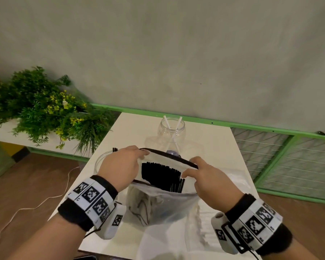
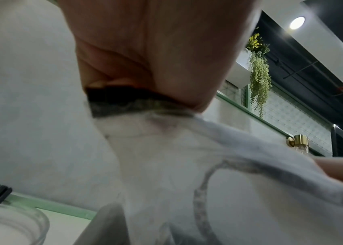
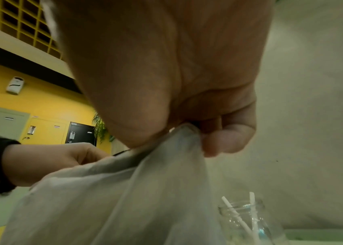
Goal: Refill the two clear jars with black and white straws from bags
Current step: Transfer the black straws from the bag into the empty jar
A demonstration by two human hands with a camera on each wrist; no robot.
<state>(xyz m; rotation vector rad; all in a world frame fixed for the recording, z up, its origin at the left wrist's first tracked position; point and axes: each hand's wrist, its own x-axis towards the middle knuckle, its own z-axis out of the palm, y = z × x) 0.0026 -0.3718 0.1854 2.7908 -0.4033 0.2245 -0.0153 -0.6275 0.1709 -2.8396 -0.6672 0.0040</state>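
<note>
room: grey wall, green rail, planter (image 1: 43, 107) at left, brown floor
surface: white tabletop (image 1: 210, 152), cable on floor at left
bag (image 1: 163, 205): translucent, dark-trimmed mouth held open above tabletop, centre view, between both hands
left hand (image 1: 120, 166): fingers curled over left end of bag rim, pinching it
right hand (image 1: 212, 182): fingers (image 3: 227, 140) and thumb clamped on right end of rim; wrist view shows film bunched in the pinch
black straws (image 1: 161, 175): bundle inside bag, ends up at the mouth, long axis running down into bag, leaning toward the right hand
far jar (image 1: 171, 130): clear, behind bag, 2 white straws crossed inside
near jar (image 1: 103, 162): clear, left of bag, mostly hidden behind left hand, few black straws poke up at its rim
key relation: straw ends sit just below and between both sets of fingers; near jar lies left, so left hand is closer to it
step (judgement): opening bag, black refill not yet started
risk: thin film could slip
</note>
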